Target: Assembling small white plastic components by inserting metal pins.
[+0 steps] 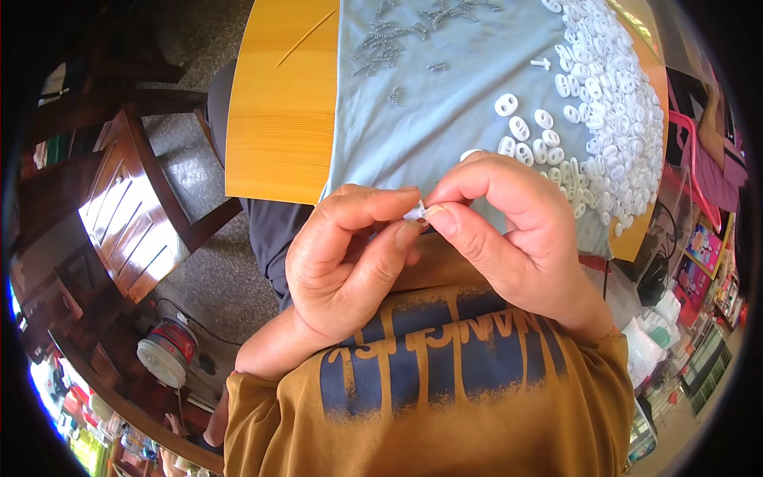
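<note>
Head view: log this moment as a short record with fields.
left hand: left hand, fingers pinched on a small white plastic piece
right hand: right hand, thumb and forefinger on the same piece
surface: grey cloth over a yellow wooden table
right of cloth: heap of white oval plastic pieces
far side of cloth: small metal springs
left of table: wooden chair
</note>
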{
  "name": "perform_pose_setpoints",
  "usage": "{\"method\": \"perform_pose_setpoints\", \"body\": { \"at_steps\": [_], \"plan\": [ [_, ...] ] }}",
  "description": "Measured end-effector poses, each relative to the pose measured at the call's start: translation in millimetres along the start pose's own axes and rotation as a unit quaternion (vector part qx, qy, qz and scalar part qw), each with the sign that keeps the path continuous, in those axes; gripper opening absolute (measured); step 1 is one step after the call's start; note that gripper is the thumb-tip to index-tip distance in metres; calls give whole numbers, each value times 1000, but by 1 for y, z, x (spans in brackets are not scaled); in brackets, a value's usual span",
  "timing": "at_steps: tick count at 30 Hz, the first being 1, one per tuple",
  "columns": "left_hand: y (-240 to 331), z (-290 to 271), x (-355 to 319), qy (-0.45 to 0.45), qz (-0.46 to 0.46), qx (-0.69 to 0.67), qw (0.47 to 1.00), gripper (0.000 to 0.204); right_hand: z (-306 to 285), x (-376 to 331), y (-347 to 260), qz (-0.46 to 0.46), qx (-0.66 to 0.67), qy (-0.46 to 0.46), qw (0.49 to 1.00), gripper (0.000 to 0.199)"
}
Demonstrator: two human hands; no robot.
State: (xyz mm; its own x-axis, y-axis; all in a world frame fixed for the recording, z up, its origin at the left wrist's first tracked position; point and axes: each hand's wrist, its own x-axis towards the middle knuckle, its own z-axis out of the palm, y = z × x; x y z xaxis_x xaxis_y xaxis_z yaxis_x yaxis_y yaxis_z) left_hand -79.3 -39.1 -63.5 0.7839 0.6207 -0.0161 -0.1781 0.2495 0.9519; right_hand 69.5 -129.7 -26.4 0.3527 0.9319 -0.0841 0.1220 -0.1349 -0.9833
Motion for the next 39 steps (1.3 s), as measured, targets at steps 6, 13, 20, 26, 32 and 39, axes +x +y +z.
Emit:
{"method": "perform_pose_setpoints", "body": {
  "at_steps": [6,13,20,26,32,39],
  "plan": [
    [3,3,4,2,52,144,988,24,4,0,4,-40,-75,33,996,7],
    [-1,0,5,4,-4,7,1000,24,1,3,4,-34,-45,10,998,7],
    [-1,-1,3,-6,-19,-24,1000,24,-2,1,4,-53,-67,-1,996,8],
    [-1,-1,3,-2,-25,-3,1000,23,-1,1,6,-74,-110,5,991,6],
    [2,-11,-8,-45,-46,139,988,23,12,-12,22,-103,-150,11,983,9],
    [5,-5,-6,8,-148,-41,988,21,0,-10,10,-159,-229,53,959,16]
  ]
}}
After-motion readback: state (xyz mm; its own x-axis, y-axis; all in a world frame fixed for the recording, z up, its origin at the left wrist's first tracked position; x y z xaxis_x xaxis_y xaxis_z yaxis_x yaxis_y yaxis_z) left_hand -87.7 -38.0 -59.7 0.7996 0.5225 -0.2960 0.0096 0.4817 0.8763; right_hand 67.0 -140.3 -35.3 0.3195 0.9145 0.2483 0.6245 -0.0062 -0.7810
